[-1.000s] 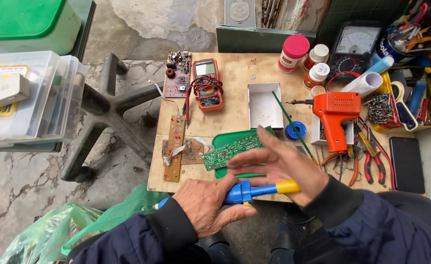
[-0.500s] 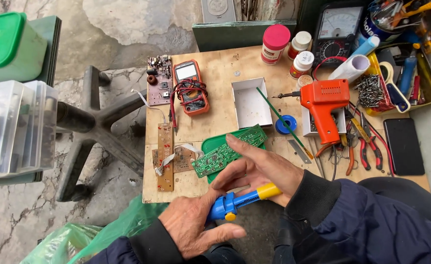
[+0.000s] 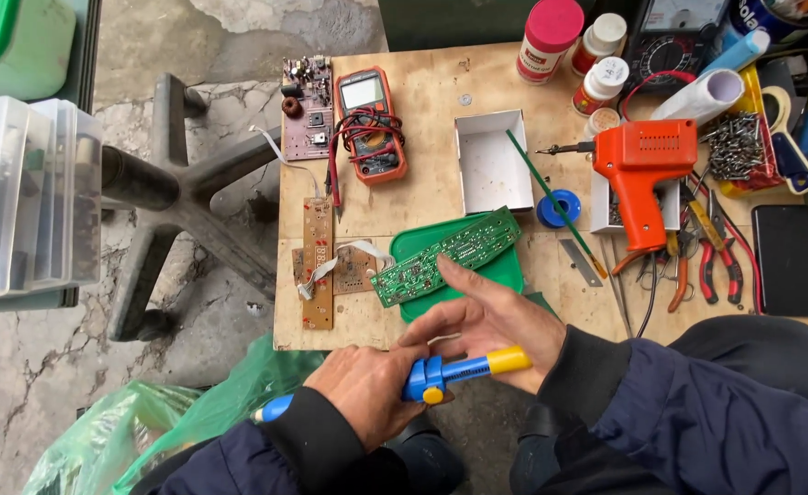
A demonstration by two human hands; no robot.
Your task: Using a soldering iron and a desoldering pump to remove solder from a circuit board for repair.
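Holding a blue-and-yellow desoldering pump (image 3: 454, 371) in both hands, just below the near edge of the wooden surface (image 3: 422, 206). Left hand (image 3: 367, 394) has fingers closed around the blue barrel. Right hand (image 3: 496, 321) cups the yellow end, thumb on it, index and middle fingers (image 3: 464, 275) stretched out straight, not gripping.

Landmark: green tray (image 3: 505, 270).
- Green circuit board (image 3: 445, 257) lies tilted across the tray, overhanging its left side.
- Brown circuit boards (image 3: 321, 270) with a white ribbon, left of the tray.
- Orange multimeter (image 3: 372, 124) with coiled leads, beyond the tray and to the left.
- White open box (image 3: 488, 165), straight beyond the tray.
- Blue solder spool (image 3: 558, 208) and thin green rod (image 3: 551, 202), just right of the tray's far corner.
- Orange soldering gun (image 3: 642, 170), further right; pliers (image 3: 697, 266) below it.

Handling judgement: the pump looks like a light, rigid plastic tube, smooth, so somewhat slippery. Best hold is around the blue barrel, near the yellow button, clear of the plunger end. The board on the tray is stiff but fragile on its component side; take it by the edges.
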